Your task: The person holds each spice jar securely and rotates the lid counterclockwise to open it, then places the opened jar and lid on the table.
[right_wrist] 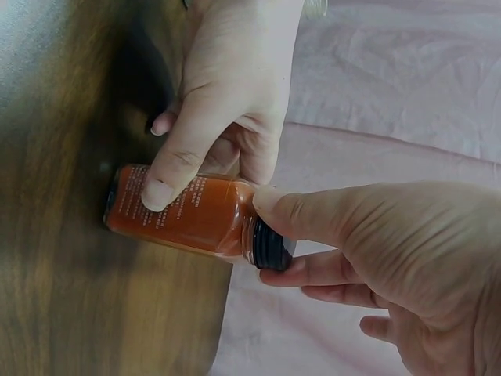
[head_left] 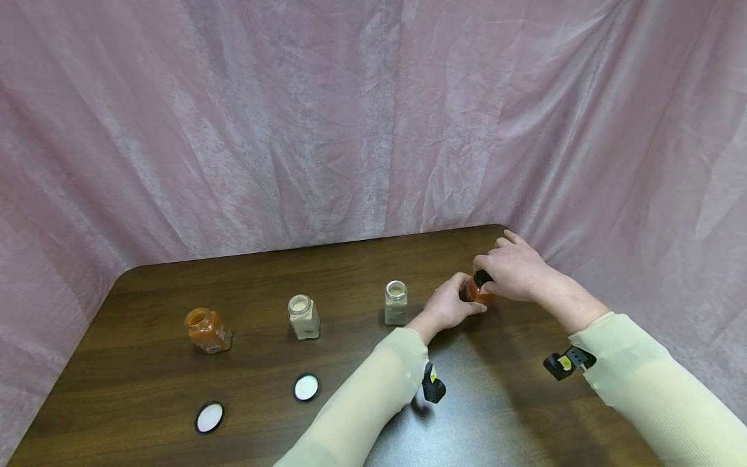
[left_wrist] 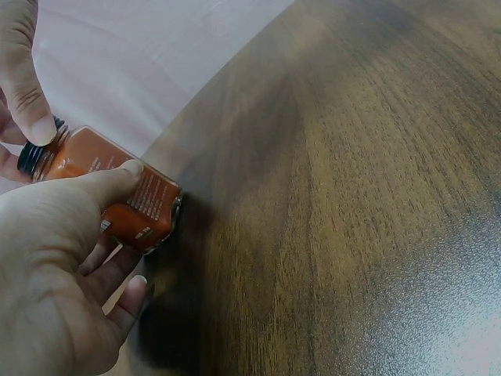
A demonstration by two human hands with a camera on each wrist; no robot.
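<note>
At right of centre in the head view, your left hand (head_left: 448, 305) wraps the body of an orange spice jar (head_left: 477, 293) standing on the dark wooden table (head_left: 350, 259), while your right hand (head_left: 513, 269) pinches its black cap (head_left: 482, 277) from above. Left of it along the table stand a pale jar (head_left: 395, 302), a cream jar (head_left: 303, 316) and an open orange jar (head_left: 207, 329), all uncapped; two loose lids (head_left: 306, 387) (head_left: 209, 417) lie at lower left. No label there is sharp enough to read.

From the left wrist view, at left of frame, your thumb and fingers grip the orange spice jar (left_wrist: 117, 192); its label carries white print too blurred to read. The cap (left_wrist: 39, 153) sits at upper left under your other hand's fingertips (left_wrist: 31, 110).

From the right wrist view, the jar (right_wrist: 184, 211) crosses mid-frame, the cap (right_wrist: 270, 247) pinched by your right hand (right_wrist: 391, 266). The label's white text is illegible.
</note>
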